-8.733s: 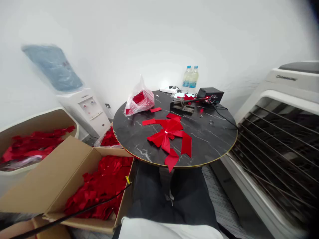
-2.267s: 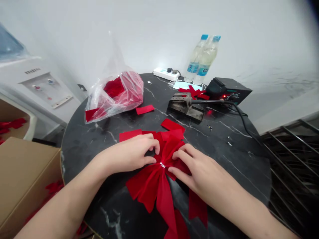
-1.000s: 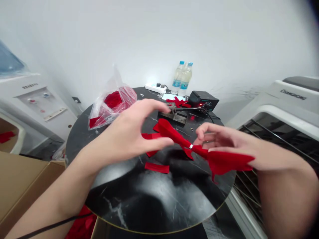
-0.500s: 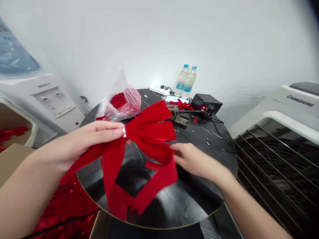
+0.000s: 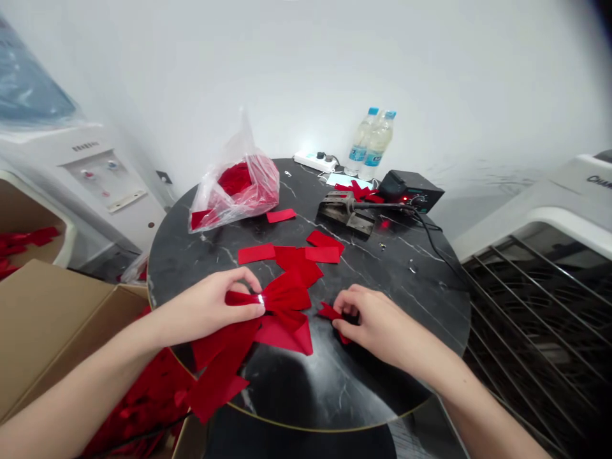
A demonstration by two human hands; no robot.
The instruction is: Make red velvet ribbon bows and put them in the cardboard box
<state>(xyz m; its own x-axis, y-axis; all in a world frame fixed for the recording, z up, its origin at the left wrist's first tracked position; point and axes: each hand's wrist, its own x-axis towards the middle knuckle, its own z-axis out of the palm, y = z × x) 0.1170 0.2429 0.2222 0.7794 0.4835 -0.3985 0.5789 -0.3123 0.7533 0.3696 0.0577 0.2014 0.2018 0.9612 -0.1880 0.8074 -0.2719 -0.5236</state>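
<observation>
My left hand [image 5: 222,309] is closed on a red velvet-like ribbon bow [image 5: 289,293], pinching it beside the silvery tie at its middle. The bow's loops point right, and its tails hang over the table's front left edge. To the right, my right hand [image 5: 366,319] has its fingers curled on a red ribbon end [image 5: 329,311] with a notched tip. The rest of that ribbon is under the fingers. Beyond the bow lie several short red ribbon strips [image 5: 257,253] on the round black marbled table [image 5: 382,389].
A plastic bag [image 5: 262,185] of red ribbon stands at the back left. Behind are a power strip [image 5: 315,160], water bottles [image 5: 375,146], a soldering iron in its stand [image 5: 344,210] and its control box [image 5: 415,188]. A cardboard box [image 5: 52,331] with red pieces is at lower left.
My left hand has lowered the bow to the tabletop, moving right. My right hand has gone down and now pinches a ribbon end. The strips beyond the bow have come into view.
</observation>
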